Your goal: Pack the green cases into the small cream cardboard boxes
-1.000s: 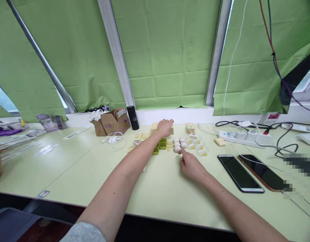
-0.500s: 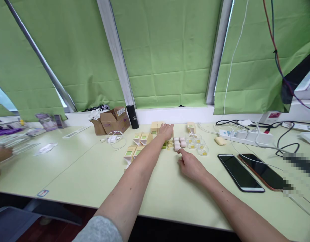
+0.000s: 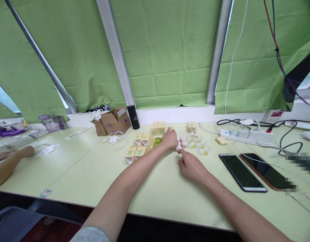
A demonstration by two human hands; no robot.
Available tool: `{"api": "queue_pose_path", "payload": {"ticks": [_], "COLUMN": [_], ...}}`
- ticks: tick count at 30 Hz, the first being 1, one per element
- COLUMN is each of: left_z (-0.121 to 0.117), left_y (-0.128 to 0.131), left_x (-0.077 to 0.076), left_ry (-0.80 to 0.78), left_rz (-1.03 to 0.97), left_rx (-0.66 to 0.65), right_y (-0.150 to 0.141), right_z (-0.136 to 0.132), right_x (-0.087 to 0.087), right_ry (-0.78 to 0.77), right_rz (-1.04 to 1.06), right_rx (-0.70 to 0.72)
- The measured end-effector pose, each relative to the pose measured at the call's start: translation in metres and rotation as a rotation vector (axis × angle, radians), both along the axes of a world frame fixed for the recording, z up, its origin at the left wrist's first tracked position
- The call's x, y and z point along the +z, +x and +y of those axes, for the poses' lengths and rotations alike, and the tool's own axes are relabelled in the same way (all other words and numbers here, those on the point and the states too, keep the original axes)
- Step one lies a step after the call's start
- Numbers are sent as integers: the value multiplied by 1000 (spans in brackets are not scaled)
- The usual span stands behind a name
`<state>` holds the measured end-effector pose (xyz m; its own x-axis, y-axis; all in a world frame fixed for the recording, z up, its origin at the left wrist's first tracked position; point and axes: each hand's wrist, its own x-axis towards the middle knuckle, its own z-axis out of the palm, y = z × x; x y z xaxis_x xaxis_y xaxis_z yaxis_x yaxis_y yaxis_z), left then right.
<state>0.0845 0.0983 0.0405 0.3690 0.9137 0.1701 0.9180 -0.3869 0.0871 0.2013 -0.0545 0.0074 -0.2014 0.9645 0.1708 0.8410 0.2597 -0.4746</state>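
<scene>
My left hand (image 3: 170,138) reaches over the middle group of small pieces. Its fingers bend downward and their tips are hidden, so any hold is unclear. Right beside it are small pink cylinders (image 3: 184,144), and to its left lie green pieces (image 3: 157,141). My right hand (image 3: 192,165) rests on the table, index finger stretched to the nearest pink cylinder and thumb apart from it. Clear cups with yellow bits (image 3: 192,146) stand right of the cylinders. Cream boxes with green panels (image 3: 140,152) stand left of the green pieces; more cream boxes (image 3: 158,127) are behind.
An open cardboard box (image 3: 116,122) and a black bottle (image 3: 133,117) stand at the back. Two phones (image 3: 242,173) lie on the right, near a power strip (image 3: 245,135) with cables. Another person's hand (image 3: 27,151) is at the far left.
My left hand has drawn back from the rear boxes toward the pink cylinders, uncovering the green pieces. My right hand stays put. The other person's hand has moved right.
</scene>
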Motion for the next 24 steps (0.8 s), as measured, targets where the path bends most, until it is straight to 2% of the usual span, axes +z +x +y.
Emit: {"api": "queue_pose_path", "payload": {"ticks": [8, 17, 24], "left_z": [5, 37, 50], "left_y": [4, 7, 6], "left_x": [-2, -2, -10], "left_ry": [-101, -192, -176], "left_rz": [-81, -178, -212], "left_rx": [30, 59, 55], "right_y": [-1, -1, -1], "right_z": [-2, -1, -1], "right_x": [3, 2, 4], "right_ry": [-18, -32, -29], "right_rz": [-11, -35, -52], "right_rx": [-6, -7, -1]}}
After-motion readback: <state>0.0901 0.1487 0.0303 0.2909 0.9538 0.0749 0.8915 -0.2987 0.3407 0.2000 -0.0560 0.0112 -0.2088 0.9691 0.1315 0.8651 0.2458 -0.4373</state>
